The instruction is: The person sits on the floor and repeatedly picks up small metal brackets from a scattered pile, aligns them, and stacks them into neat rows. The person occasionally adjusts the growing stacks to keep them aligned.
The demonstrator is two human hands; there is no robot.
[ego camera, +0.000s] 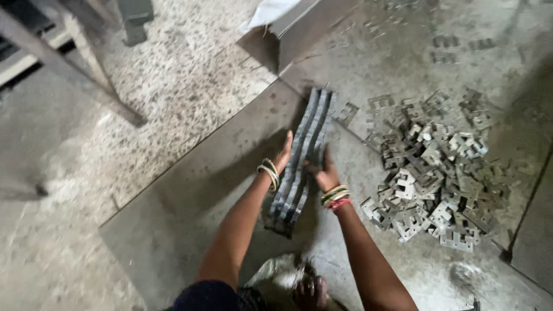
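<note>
A long row of stacked thin metal plates (pixel 305 155) lies on a grey metal sheet (pixel 190 196) on the floor. My left hand (pixel 283 154) presses flat against the row's left side. My right hand (pixel 324 173) presses against its right side, fingers curled on the plates. Both wrists wear bangles. The row sits squeezed between the two hands.
A loose heap of E-shaped metal stampings (pixel 432 173) lies to the right, with scattered pieces (pixel 461 43) farther back. A slanted metal box (pixel 299 29) stands behind the row. Angled frame legs (pixel 86 63) stand on speckled floor at the left. My foot (pixel 308 291) shows at the bottom.
</note>
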